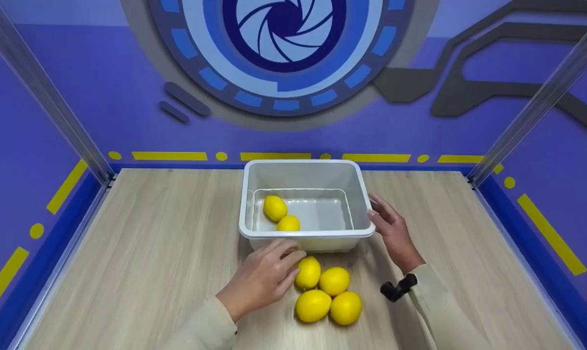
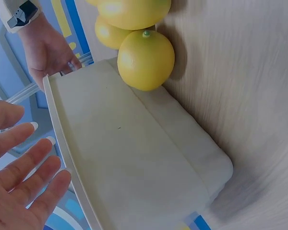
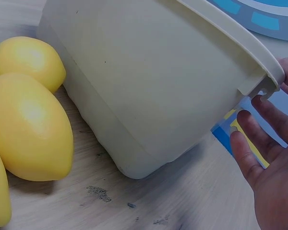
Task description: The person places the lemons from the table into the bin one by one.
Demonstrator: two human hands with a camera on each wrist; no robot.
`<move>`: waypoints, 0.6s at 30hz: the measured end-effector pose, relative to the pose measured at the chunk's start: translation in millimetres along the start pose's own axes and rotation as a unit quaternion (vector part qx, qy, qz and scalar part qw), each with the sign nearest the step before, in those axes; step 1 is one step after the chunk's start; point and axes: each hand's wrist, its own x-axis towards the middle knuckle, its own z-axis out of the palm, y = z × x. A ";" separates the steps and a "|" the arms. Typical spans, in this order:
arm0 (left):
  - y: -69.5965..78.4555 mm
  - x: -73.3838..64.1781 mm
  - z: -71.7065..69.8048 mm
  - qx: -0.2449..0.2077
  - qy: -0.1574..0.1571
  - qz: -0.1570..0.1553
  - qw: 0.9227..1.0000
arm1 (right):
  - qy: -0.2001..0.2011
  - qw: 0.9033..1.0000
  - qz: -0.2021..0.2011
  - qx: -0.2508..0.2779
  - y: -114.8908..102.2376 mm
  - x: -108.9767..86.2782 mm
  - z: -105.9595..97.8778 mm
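A light grey plastic bin (image 1: 303, 243) stands upright with two yellow lemons inside: one lemon (image 1: 275, 208) farther back, another lemon (image 1: 289, 223) partly hidden by the front rim. Several lemons lie grouped on the table before it. My left hand (image 1: 264, 274) is over the bin's front side, beside the nearest loose lemon (image 1: 308, 272); its fingers are spread and hold nothing in the left wrist view. At the bin's right side, my right hand (image 1: 394, 238) holds the rim corner between thumb and index finger, the other fingers (image 3: 249, 160) loose below the rim.
The wooden table (image 1: 167, 233) is enclosed by blue-purple panels (image 1: 113, 97) with yellow dashes. Metal posts (image 1: 531, 102) stand at its back corners. The bin sits close to the back panel. A black device (image 1: 399, 288) is strapped on the right wrist.
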 end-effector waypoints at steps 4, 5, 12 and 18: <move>1.2 -1.2 3.2 0.005 0.002 0.006 1.000 | 0.000 1.000 0.006 -0.002 -0.5 0.5 0.3; 1.5 -1.4 3.8 0.006 0.002 0.008 1.000 | 0.001 1.000 0.007 -0.002 -0.5 0.6 0.3; 4.0 -1.6 8.0 0.009 -0.014 0.013 1.000 | 0.002 1.000 0.006 0.000 -0.3 0.4 0.3; 5.7 -2.2 12.5 0.014 -0.027 0.021 0.999 | 0.003 1.000 -0.003 -0.006 1.8 1.1 0.2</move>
